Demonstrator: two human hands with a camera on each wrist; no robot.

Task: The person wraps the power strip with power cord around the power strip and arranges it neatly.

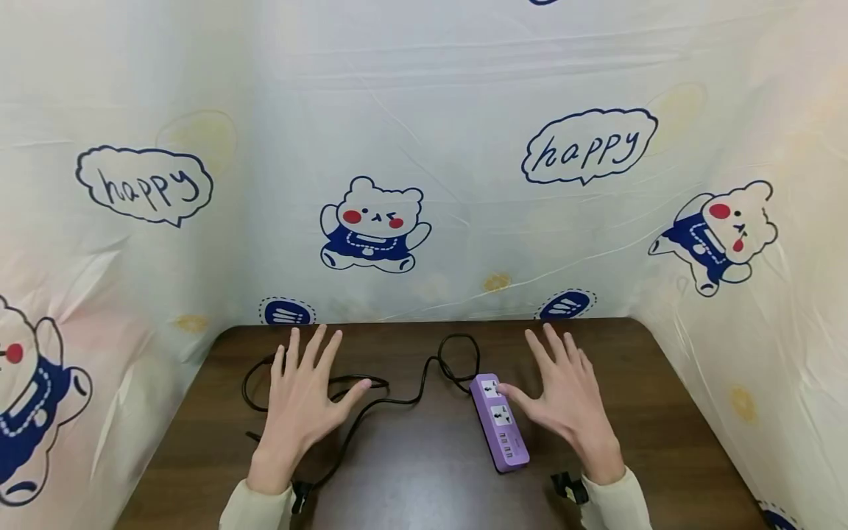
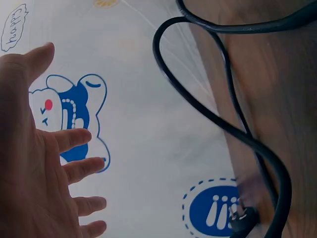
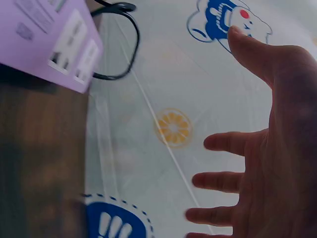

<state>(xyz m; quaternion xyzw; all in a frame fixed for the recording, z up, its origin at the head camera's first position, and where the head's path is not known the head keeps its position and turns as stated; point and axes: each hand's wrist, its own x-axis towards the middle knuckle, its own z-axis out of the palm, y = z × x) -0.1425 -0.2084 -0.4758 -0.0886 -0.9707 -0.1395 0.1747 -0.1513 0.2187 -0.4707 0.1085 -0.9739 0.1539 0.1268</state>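
Observation:
A purple power strip [image 1: 509,440] with white socket panels lies on the brown table, right of the middle. Its black cord [image 1: 424,383] loops at the far end of the strip and runs left across the table. My left hand [image 1: 303,401] is spread palm down over part of the cord, fingers straight and holding nothing. To the right of the strip, my right hand [image 1: 566,397] is spread too, its thumb overlapping the strip's upper socket in the head view. The right wrist view shows the strip [image 3: 54,39] beside the straight fingers, with nothing in the palm.
The brown table [image 1: 437,486] has rounded far corners. A pale curtain [image 1: 464,96] printed with bears and "happy" bubbles stands behind it and along both sides. Coils of cord [image 2: 223,124] and a plug-like end [image 2: 243,220] show in the left wrist view.

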